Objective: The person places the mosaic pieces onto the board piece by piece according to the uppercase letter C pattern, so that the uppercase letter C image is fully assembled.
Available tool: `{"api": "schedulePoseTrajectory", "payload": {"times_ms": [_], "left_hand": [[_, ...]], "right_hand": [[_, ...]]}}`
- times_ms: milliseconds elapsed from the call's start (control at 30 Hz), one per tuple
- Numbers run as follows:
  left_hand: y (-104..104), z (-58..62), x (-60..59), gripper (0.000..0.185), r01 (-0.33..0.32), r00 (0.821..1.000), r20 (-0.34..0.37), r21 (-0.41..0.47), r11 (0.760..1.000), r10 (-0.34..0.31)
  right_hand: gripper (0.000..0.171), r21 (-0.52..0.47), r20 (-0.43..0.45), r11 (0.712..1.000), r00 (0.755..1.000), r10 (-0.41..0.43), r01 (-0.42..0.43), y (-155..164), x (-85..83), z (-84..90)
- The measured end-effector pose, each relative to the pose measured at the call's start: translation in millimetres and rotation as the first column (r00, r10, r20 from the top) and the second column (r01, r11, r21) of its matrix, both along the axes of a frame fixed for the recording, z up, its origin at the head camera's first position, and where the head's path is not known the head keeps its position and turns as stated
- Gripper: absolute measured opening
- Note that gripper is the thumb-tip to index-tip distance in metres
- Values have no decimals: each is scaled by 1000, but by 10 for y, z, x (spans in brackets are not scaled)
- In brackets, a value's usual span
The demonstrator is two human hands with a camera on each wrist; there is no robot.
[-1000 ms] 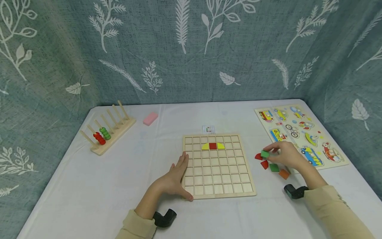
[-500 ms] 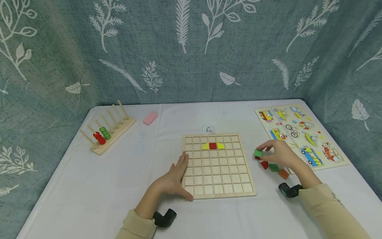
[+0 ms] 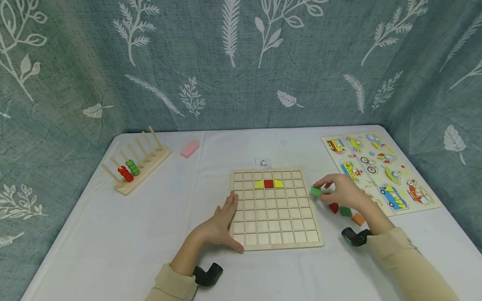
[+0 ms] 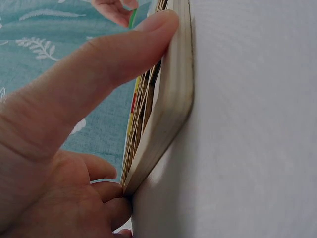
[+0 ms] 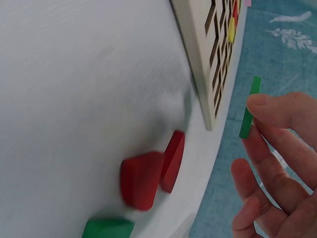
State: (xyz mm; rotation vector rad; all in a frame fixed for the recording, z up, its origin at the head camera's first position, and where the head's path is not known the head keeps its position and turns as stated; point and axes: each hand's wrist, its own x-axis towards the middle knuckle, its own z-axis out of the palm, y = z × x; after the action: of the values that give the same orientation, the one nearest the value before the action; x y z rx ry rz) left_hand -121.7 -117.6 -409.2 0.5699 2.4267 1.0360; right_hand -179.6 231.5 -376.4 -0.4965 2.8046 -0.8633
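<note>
Head view shows the right hand (image 3: pixel 344 192) pinching a green tile (image 3: pixel 315 191) between thumb and fingertips, lifted off the desk (image 3: pixel 113 234) just past the 3 o'clock edge of the grid board (image 3: pixel 275 209). The left hand (image 3: pixel 220 225) lies with straight fingers pressed flat against the board's 9 o'clock edge, thumb along the near corner. On the board, two yellow pieces flank a red square (image 3: pixel 268 184) in the second row.

The grip is a light one on the tile's thin edges, as the right wrist view shows (image 5: pixel 249 106), so the tile could twist or slip out. The cells are snug; a tilted tile would likely catch on a divider. The trailing palm could scatter the loose red pieces (image 3: pixel 333 207) just beneath it.
</note>
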Motion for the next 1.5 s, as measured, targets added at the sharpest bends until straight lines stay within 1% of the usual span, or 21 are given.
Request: {"api": "schedulePoseTrajectory", "payload": {"times_ms": [133,333,567,733,967,1167,1500], "left_hand": [[2,-3,-4,134,2,1000,1,-9,1000,-2],[0,-10,-6,134,0,1000,-4,-30,1000,0],[3,-8,-11,134,4,1000,-4,-16,1000,-4],[0,-7,-13,134,4,1000,-5,-30,1000,-4],[-1,-13,-16,135,1,1000,-2,-27,1000,-1],[-2,-11,-11,135,-6,1000,3,-22,1000,6],[-1,-19,-9,136,-14,1000,2,-21,1000,14]], "right_hand": [[27,-15,-38,1000,999,27,-28,-51,-22,-17],[27,-26,-30,999,999,37,-38,-152,-44,-30],[26,-34,-56,996,996,75,-77,-267,-64,-35],[26,-46,-63,993,993,103,-105,-334,-73,-42],[26,-54,-36,992,993,110,-112,-434,-100,-38],[25,-74,-30,988,990,137,-139,-521,-117,-21],[27,-78,-8,988,991,135,-135,-660,-149,-25]]}}
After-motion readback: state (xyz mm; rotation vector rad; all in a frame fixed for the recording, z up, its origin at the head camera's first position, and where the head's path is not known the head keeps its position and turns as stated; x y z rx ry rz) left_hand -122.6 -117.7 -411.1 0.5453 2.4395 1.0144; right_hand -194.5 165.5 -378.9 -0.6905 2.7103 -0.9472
